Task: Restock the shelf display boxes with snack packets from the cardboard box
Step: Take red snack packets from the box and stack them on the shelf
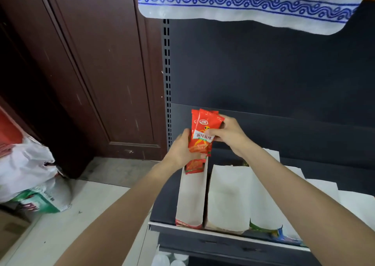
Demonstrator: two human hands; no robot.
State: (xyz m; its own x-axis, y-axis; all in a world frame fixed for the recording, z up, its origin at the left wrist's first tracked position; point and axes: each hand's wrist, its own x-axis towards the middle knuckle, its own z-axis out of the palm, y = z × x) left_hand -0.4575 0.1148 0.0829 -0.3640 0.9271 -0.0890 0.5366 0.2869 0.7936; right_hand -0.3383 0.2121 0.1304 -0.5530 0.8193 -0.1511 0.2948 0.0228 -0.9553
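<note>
Two bare forearms reach in over a dark metal shelf (162, 200), the largest thing in view, with a brown wooden door (91, 73) to its left and a white-and-blue plastic bag (243, 4) hanging above. On the shelf stand several white display boxes side by side, open at the top so packets can be dropped in upright. The leftmost display box (190, 196), narrow with a red front edge, sits against a wider white box (229, 194); the others run off to the right. No cardboard supply box can be identified for certain.

A small stack of red snack packets (203, 135) is held upright above the back end of the leftmost box, probably to square the stack before lowering it; the lowest packet already dips inside the box. The left hand (182, 150) cups the stack from the left and below, fingers curled round its lower part. The right hand (227, 132) grips the upper right edge, thumb across the printed face.
</note>
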